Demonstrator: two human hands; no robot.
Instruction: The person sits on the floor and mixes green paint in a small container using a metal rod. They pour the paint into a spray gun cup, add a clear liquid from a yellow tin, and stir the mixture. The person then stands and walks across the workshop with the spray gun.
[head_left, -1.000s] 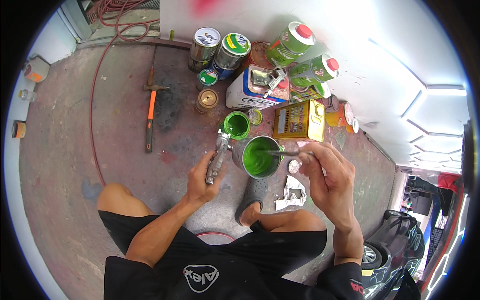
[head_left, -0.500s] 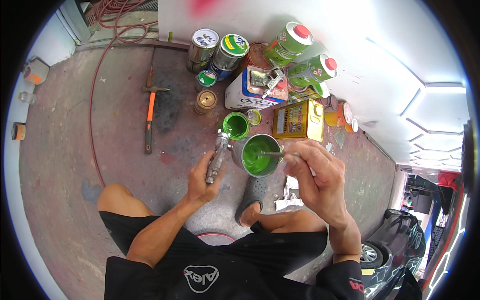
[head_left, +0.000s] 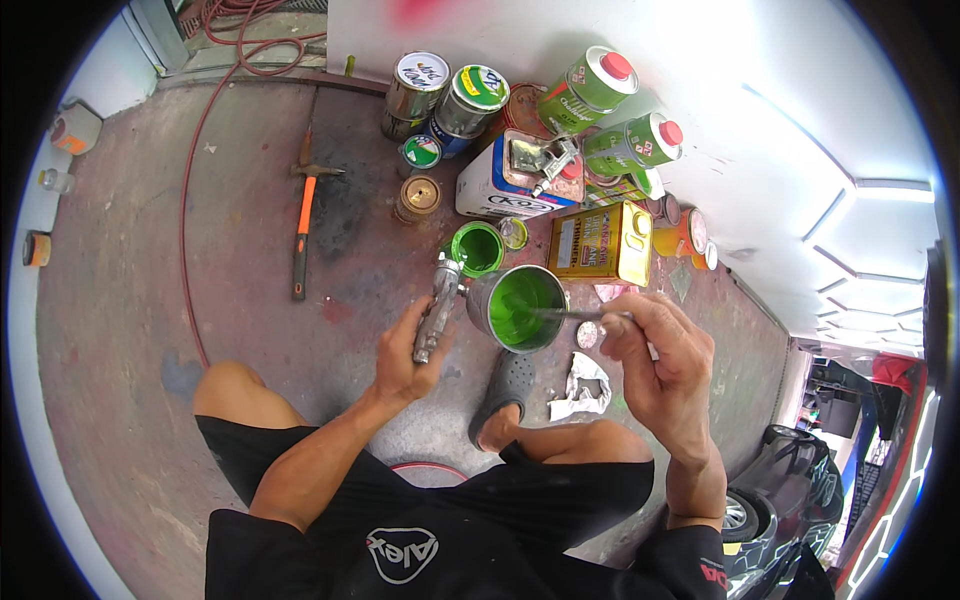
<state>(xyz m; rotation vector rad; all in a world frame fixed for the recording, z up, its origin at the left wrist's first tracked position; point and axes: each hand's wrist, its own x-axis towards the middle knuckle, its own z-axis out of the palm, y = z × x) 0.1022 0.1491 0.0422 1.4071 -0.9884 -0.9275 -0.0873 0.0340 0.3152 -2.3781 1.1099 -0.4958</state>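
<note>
My left hand (head_left: 405, 355) is closed round the metal handle of a spray gun (head_left: 438, 305), holding it up over the floor. A grey metal cup (head_left: 476, 312) sits at the gun's right side, its mouth facing me, with bright green paint (head_left: 515, 305) inside. From the right, my right hand (head_left: 665, 360) pinches a thin stirring stick (head_left: 570, 314) whose far end dips into the paint. Just beyond the cup stands an open tin of green paint (head_left: 476, 250). A small round lid (head_left: 589, 334) shows beside my right fingers.
Ahead stand a gold thinner can (head_left: 585, 255), a white and blue can (head_left: 490, 188), green cans with red caps (head_left: 588, 90) and several paint tins (head_left: 420, 85). A hammer (head_left: 305, 235) and a red hose (head_left: 184, 220) lie at left. White paper (head_left: 583, 388) lies near my shoe (head_left: 505, 390).
My right hand has shifted right and slightly down, drawing the stick rightward while its end stays in the cup. My left hand and the spray gun hold nearly still.
</note>
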